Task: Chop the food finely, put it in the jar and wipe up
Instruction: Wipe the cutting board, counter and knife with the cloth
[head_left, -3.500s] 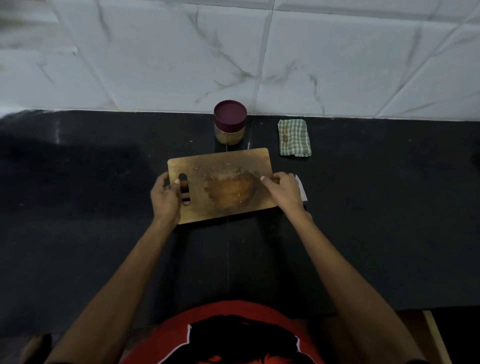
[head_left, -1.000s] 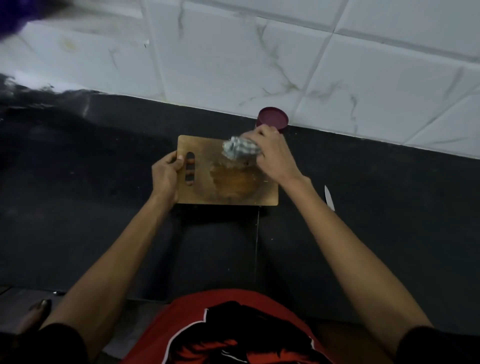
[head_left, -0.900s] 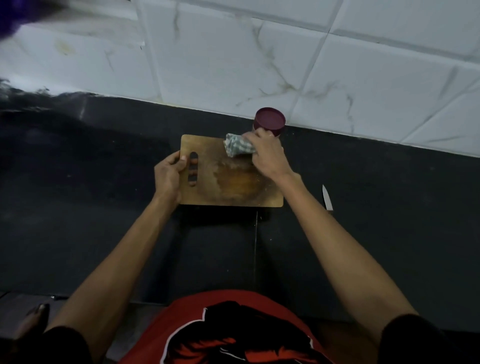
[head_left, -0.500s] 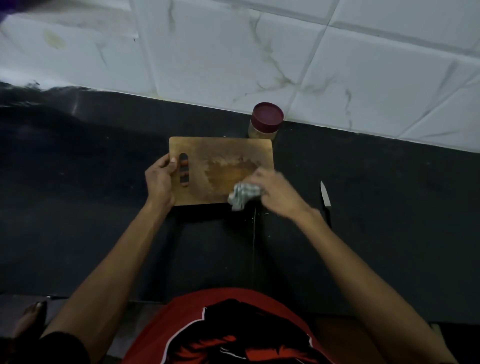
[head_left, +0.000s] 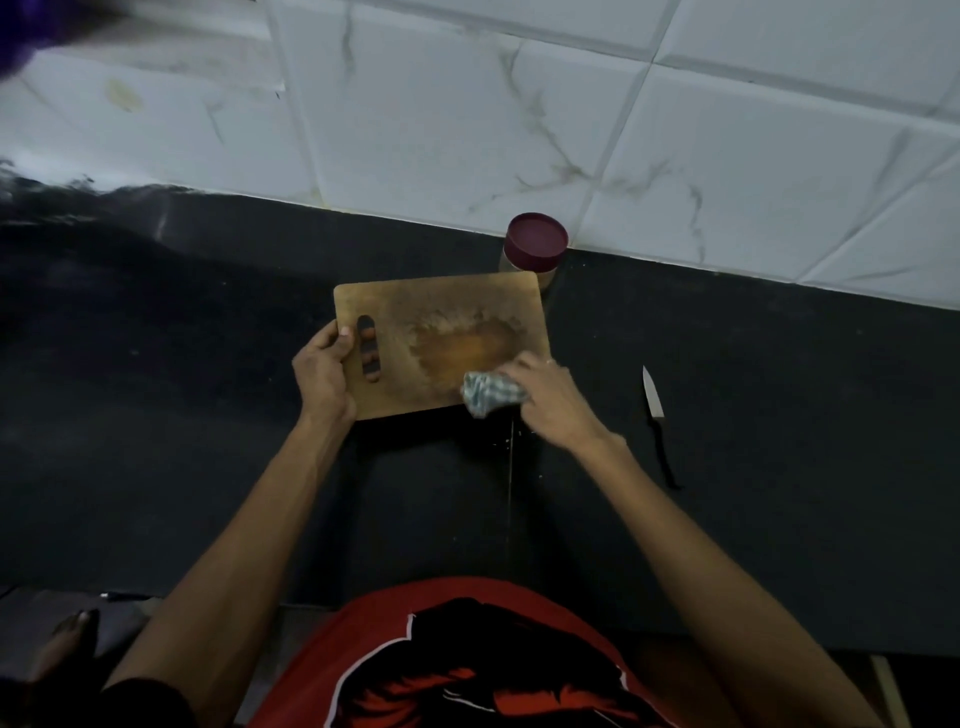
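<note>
**Wiping the board at its near right corner**

Right hand (head_left: 553, 397) bunched around a checked cloth (head_left: 488, 396), fingers curled over it, pressing it onto the near right part of the wooden chopping board (head_left: 441, 312). Left hand (head_left: 324, 376) clamped on the board's left edge beside the handle slot, thumb on top, fingertips showing through the slot from underneath. Jar (head_left: 535, 247) standing just beyond the board's far right corner, against the tiled wall, dark red lid on. Knife (head_left: 655, 421) lying on the black counter (head_left: 779, 415), well to the right of the board, blade pointing away. Orange-brown stain in the middle of the board, with pale crumbs ringing its far side.

Judged from this: chopping and filling done, wiping under way. Best to keep the left grip firm against sliding, press flat, sweep from the far edge toward the near edge, overlap passes across the stain, refold to a clean face. Pale specks on the counter near the board's near edge worth gathering too.
</note>
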